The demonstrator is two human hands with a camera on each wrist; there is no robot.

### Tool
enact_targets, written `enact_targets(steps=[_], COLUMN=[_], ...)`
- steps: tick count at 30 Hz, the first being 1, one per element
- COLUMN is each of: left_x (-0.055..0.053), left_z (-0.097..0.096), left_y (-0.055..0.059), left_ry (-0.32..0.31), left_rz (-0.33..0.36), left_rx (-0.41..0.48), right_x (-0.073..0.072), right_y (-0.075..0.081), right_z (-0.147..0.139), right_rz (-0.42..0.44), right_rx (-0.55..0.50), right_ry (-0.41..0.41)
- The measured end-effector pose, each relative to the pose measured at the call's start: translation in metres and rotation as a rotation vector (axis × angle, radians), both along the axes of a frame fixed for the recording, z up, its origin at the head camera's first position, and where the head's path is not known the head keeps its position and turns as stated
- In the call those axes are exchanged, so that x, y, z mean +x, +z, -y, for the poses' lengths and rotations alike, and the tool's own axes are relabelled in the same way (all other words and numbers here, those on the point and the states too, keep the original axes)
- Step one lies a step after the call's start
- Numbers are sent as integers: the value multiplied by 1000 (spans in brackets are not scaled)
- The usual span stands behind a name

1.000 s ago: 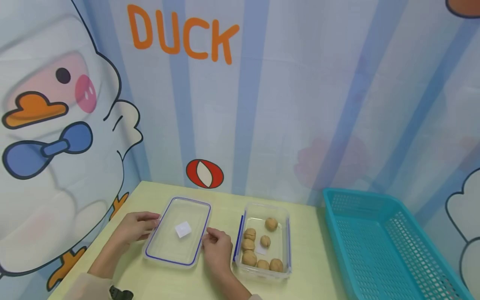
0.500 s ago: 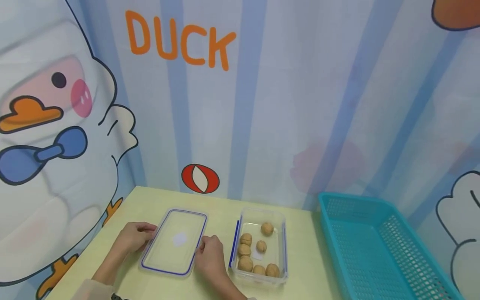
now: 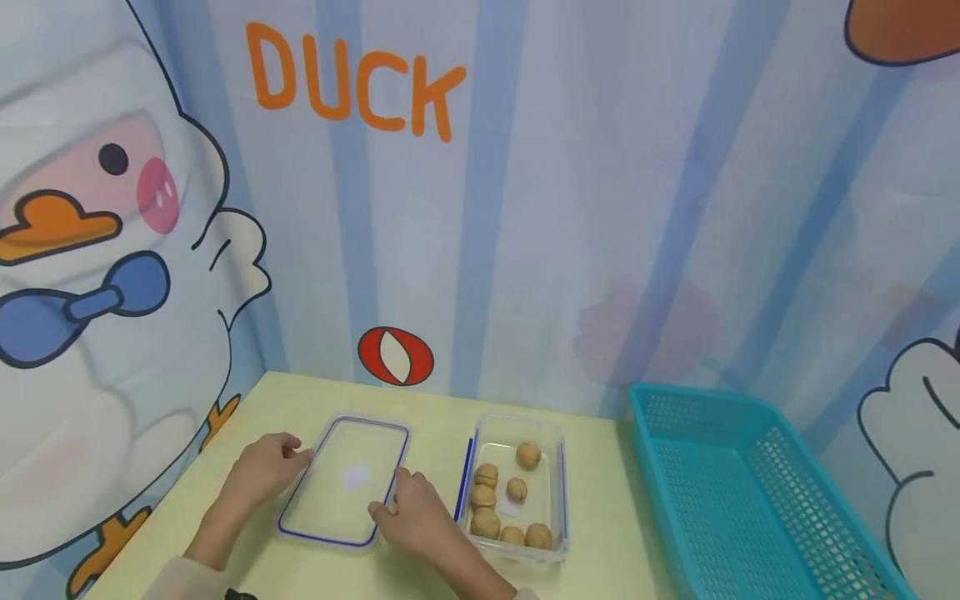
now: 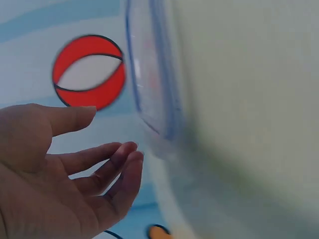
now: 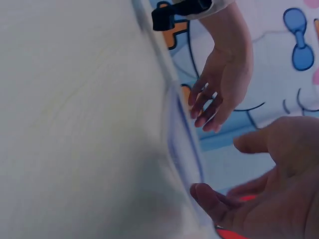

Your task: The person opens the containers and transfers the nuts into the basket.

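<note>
A clear plastic food container lid [image 3: 341, 515] with a blue sealing ring lies on the table, a white square label at its middle. Beside its left edge is my left hand [image 3: 258, 473]; in the left wrist view its fingers [image 4: 107, 172] are loosely bent, holding nothing. My right hand [image 3: 422, 518] hovers at the lid's right edge, thumb and fingers spread apart; whether a fingertip touches the rim I cannot tell. To the right of that hand stands an uncovered clear food container [image 3: 555, 475] with several walnuts [image 3: 485, 523] inside, mostly along its left and near sides.
A turquoise perforated plastic basket [image 3: 750, 483] stands at the right of the pale yellow table [image 3: 600, 500]. Behind the table hangs a printed duck curtain [image 3: 555, 208]. A blue locking flap [image 3: 464, 479] runs along the container's left side.
Both hands have loosened from the lid's edges, and the right thumb and fingers have spread. The lid stays on the table. The head view has shifted slightly.
</note>
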State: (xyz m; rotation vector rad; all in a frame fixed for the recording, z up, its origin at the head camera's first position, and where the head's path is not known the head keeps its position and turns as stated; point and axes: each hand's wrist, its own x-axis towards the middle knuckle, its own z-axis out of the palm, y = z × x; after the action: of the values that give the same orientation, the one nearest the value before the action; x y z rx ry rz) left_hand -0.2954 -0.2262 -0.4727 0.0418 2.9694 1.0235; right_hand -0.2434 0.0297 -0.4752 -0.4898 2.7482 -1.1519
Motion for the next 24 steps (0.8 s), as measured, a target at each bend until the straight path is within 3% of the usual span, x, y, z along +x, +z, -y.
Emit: enact_targets(steps=[3,5,8,11,14,17,24], left_x=[8,13,19,22,22,18,15], left_z=[-17,-34,-61,-88,-114,-140,-180], left_y=[17,28,43,51,48,38,8], left_ry=[-44,-81,-117,-144,-175,-205,-290], left_rz=[-62,-89,-108,-143,-179,-176,-13], left_rx=[-34,-5,48,100,167,242,352], right_x=[10,14,10,0,-14,-27,-51], right_y=[20,30,36,34,28,22,10], right_z=[-17,-34,-62,-91,-118,-139,-153], right_rz=[30,-4,-104,-170,-217,-251,-248], right_rx=[-18,-68,-142,-183,-190,-156,-9], right_ry=[94,141,166,138,111,88,108])
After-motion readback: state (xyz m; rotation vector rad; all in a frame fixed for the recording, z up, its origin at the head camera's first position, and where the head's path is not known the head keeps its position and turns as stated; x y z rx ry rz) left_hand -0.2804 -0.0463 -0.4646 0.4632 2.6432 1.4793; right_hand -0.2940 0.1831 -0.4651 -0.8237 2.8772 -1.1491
